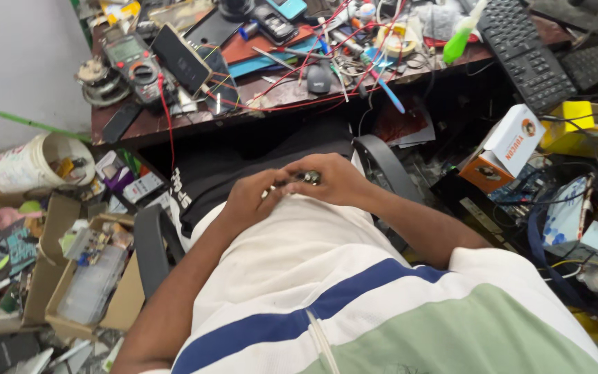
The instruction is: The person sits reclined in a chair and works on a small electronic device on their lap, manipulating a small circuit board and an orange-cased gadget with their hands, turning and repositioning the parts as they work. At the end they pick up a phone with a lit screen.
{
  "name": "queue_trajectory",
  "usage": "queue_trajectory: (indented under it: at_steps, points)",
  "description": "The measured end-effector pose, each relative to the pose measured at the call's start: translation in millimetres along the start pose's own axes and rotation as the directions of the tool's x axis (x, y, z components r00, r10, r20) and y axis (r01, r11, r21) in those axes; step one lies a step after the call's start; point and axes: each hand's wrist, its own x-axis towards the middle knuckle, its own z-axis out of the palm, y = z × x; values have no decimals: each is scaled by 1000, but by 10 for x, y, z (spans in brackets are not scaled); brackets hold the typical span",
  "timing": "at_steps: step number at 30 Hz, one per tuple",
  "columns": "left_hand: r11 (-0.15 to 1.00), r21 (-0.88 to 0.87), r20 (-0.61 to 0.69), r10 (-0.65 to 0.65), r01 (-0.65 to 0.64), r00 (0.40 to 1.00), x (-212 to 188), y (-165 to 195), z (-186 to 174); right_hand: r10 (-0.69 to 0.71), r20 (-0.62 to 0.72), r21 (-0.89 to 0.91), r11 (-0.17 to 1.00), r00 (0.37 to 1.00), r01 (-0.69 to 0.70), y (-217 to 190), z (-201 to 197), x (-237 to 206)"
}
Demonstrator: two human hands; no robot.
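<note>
At the far left a white plastic bucket (34,164) sits on the floor above open cardboard boxes (70,277) stuffed with small parts and packets. Over them, on the left end of the brown workbench (148,125), lies a multimeter (135,64) with a red lead trailing off the edge. Moving toward the middle, the left hand (249,199) rests against the person's white shirt, its fingers curled inward and meeting the right hand. Between the two, just above the lap, sits a small dark electronic part (306,177); the right hand (337,180) pinches it at thumb and fingertips, while whether the left fingers actually grip it cannot be told. Above, red wires (292,97) tangle across the bench. Farther right a black keyboard (527,55) tilts off the bench, beside a white-and-orange carton (506,149) and a yellow box (579,125).
</note>
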Motion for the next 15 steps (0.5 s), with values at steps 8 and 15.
queue_trajectory:
  at_steps: [8,15]
  points:
    - [796,-552,-36,-322,250,946,-52,-235,129,257,-46,297,926,965,-233,400,285,-130]
    - [687,-697,-27,-310,204,950,-33,-113,45,220,-121,383,910,968,-159,491,401,-179]
